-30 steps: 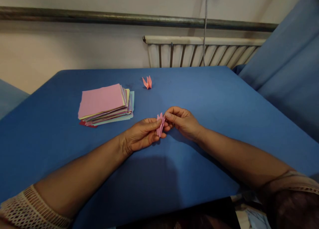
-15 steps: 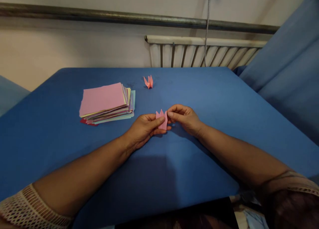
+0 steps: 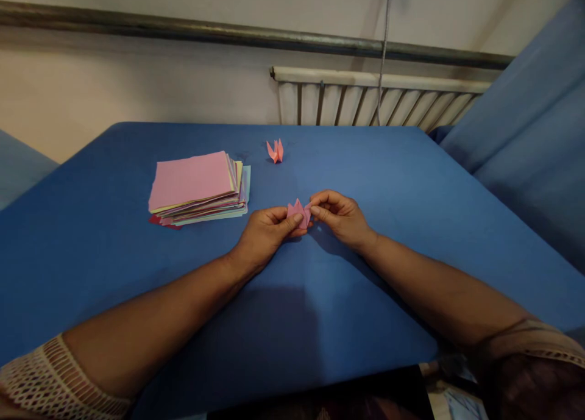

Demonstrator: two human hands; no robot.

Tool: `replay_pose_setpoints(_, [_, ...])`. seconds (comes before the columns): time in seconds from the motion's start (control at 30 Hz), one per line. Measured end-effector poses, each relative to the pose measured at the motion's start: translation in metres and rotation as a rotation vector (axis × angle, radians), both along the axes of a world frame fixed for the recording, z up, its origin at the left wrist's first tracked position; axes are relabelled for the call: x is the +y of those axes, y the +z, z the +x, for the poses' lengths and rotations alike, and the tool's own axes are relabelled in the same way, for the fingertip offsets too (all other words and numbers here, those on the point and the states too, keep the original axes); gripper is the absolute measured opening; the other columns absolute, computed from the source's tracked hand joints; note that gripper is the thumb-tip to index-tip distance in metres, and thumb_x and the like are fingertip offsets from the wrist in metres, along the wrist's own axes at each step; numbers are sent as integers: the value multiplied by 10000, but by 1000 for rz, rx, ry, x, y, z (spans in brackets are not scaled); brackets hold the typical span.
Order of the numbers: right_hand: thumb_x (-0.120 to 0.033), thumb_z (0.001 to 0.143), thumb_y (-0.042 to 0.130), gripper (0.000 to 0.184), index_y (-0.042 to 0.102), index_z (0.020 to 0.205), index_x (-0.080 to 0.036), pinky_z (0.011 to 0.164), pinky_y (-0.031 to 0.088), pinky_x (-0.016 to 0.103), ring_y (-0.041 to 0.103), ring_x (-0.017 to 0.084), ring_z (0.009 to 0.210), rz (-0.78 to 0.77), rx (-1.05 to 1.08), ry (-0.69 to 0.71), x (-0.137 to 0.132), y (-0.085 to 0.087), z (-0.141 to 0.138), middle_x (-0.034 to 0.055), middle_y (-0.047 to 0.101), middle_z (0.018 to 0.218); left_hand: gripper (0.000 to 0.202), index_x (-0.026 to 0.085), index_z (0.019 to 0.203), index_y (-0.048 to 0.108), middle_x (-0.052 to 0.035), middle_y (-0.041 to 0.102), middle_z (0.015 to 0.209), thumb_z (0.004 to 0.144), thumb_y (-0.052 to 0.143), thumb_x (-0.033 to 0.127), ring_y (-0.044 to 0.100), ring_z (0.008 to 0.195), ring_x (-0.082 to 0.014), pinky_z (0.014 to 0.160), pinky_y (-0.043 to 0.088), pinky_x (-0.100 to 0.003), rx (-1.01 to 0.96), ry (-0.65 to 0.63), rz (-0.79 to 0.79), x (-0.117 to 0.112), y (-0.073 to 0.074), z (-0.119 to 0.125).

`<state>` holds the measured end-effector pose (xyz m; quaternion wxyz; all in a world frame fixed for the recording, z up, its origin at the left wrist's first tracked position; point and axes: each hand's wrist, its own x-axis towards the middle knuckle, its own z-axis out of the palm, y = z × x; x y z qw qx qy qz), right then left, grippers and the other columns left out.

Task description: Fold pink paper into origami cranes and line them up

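Observation:
A small folded pink paper (image 3: 298, 208) with pointed tips is between my two hands, above the middle of the table. My left hand (image 3: 267, 232) grips its left and lower part, thumb on top and fingers behind. My right hand (image 3: 340, 217) pinches the tip on the right side between thumb and forefinger. That tip now leans outward to the right. Fingers hide part of the paper's lower edge. Farther back stands an orange-pink origami piece (image 3: 275, 152) with several upright points, untouched by either hand.
To the left lies a thick stack of coloured paper sheets (image 3: 192, 181), pink on top, with a red piece (image 3: 164, 222) under it. The blue table (image 3: 388, 164) ends near a white radiator (image 3: 338, 75). A blue curtain (image 3: 525, 103) hangs at the right.
The right tip of the pink paper has been pulled out to the right by my right hand, so it now slants instead of standing straight. My left hand keeps its grip.

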<state>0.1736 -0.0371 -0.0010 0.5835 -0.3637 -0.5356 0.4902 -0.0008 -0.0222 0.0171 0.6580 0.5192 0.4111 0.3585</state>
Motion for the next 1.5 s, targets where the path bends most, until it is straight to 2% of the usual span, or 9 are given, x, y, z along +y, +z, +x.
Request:
replay_pose_setpoints(0.13, [-428, 799, 742, 216, 650, 775, -234, 716, 537, 311, 600, 128, 702, 57, -48, -30, -3, 4, -2, -12, 629, 764, 296, 140, 805, 779, -42, 750, 816, 689, 842, 406, 659, 741, -124, 772, 526, -242, 39, 43, 56, -1, 3, 1])
replay_pose_setpoints(0.33, [-432, 806, 737, 229, 631, 779, -231, 750, 540, 326, 613, 136, 730, 66, -38, -28, -5, 3, -5, -5, 629, 800, 315, 148, 808, 778, -34, 745, 796, 677, 841, 428, 655, 724, -130, 748, 532, -252, 51, 60, 69, 2, -2, 0])
replay_pose_setpoints(0.5, [-402, 774, 775, 228, 648, 883, -247, 687, 541, 301, 634, 134, 702, 10, -23, -61, -6, -2, -6, -18, 668, 766, 333, 147, 793, 769, -22, 738, 781, 666, 848, 445, 657, 720, -126, 746, 547, -255, 27, 46, 34, 1, -2, -1])
replay_pose_setpoints(0.6, [-395, 766, 779, 216, 654, 855, -243, 643, 538, 293, 637, 132, 658, -8, -38, -67, -4, -4, -5, -25, 672, 725, 344, 141, 806, 764, -32, 742, 803, 658, 857, 437, 671, 743, -137, 763, 561, -273, -3, 24, -2, 0, -2, 0])
replay_pose_setpoints(0.73, [-384, 771, 763, 195, 649, 793, -229, 613, 534, 289, 623, 122, 610, -20, -30, -68, -2, -4, -3, -26, 664, 699, 330, 138, 845, 762, -50, 754, 840, 682, 849, 411, 699, 792, -157, 785, 565, -283, -51, -19, -60, 0, -3, 1])
replay_pose_setpoints(0.9, [-377, 774, 748, 195, 642, 805, -217, 597, 515, 273, 617, 115, 609, -54, -47, -86, 0, -6, -2, -26, 659, 697, 277, 136, 903, 757, -60, 760, 896, 726, 822, 339, 715, 869, -169, 798, 558, -259, -123, -86, -107, 1, -2, -1])
replay_pose_setpoints(1.03, [-359, 778, 736, 195, 625, 816, -204, 586, 507, 264, 619, 106, 579, -55, -35, -78, 0, -7, -2, -36, 655, 676, 338, 137, 1009, 737, -60, 759, 951, 709, 823, 268, 718, 906, -176, 808, 564, -260, -171, -101, -120, 2, -1, -2])
replay_pose_setpoints(1.33, [-314, 781, 725, 149, 628, 813, -205, 613, 526, 261, 632, 101, 589, -47, -28, -58, -1, -5, -1, -39, 664, 680, 350, 127, 1048, 692, -71, 764, 930, 730, 808, 220, 736, 845, -165, 751, 589, -234, -154, -58, -121, 3, -3, 0])
replay_pose_setpoints(1.5, [-359, 775, 759, 201, 658, 850, -202, 615, 526, 264, 634, 104, 603, -60, -28, -27, 0, -6, 1, -26, 686, 715, 287, 125, 1027, 672, -78, 763, 937, 768, 781, 181, 745, 805, -166, 700, 602, -220, -177, -67, -141, 3, -1, 0])
